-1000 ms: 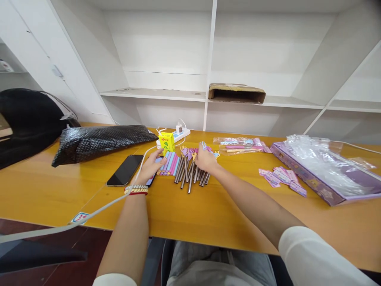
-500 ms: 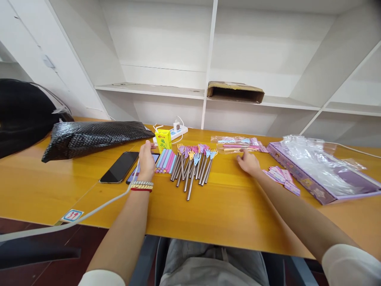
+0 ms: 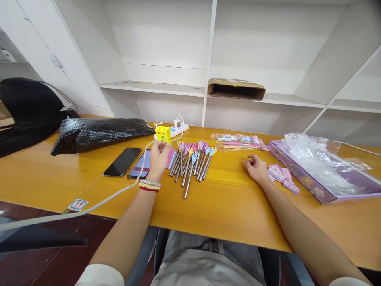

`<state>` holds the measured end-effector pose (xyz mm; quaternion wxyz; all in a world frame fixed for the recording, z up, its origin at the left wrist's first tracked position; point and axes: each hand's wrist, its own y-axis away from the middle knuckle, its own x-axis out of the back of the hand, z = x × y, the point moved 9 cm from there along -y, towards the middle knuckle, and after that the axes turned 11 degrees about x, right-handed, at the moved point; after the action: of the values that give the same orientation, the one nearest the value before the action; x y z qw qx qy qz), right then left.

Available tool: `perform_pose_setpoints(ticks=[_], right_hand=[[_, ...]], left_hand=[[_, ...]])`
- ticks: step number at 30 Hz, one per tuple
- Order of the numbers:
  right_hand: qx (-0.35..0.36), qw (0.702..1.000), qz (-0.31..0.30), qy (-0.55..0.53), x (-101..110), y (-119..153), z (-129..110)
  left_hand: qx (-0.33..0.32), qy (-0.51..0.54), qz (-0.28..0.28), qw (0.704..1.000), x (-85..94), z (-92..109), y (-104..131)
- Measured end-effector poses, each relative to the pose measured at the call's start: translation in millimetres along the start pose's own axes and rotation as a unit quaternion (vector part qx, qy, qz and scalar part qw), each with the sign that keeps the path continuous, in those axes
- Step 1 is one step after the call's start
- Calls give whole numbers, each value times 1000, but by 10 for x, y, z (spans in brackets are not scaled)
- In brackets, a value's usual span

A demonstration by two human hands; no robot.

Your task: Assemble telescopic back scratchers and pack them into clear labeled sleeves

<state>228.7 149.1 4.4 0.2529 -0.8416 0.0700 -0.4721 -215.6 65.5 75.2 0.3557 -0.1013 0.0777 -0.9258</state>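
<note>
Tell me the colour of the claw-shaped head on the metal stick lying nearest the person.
Light blue: the head of that stick, in the head view.

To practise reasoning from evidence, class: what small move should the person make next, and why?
Perhaps the left hand should lift one of the pastel tubes, since it is right at them, while the right hand is farther off, beside the printed cards. Whether the left hand grips one is unclear.
</note>
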Motion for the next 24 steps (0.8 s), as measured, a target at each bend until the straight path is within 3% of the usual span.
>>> perform_pose_setpoints(ticks=[2,4,6,9,12,18,24], right_hand=[[4,1000,-7,-6,-13,5,3],[6,1000,-14,-4,-20,20,0],[13,1000,-17,6,-17,35,-19],[28,999,-24,22,-9,48,-66],[29,999,-27,18,0,54,-82],[22,999,-27,-10,9,56,-56],[15,999,-35,-31,-16,50,-32]], left_hand=[[-54,-93,-16,994,-98,105,173],[-115,-210,-51,970,-250,216,415],[-140,-349,-102,921,-433,233,691],[-112,-521,-153,832,-582,108,1048],[-101,-590,-181,780,-641,1,1278],[-131,-592,-200,770,-681,-69,1344],[-142,-581,-108,794,-717,127,962]])
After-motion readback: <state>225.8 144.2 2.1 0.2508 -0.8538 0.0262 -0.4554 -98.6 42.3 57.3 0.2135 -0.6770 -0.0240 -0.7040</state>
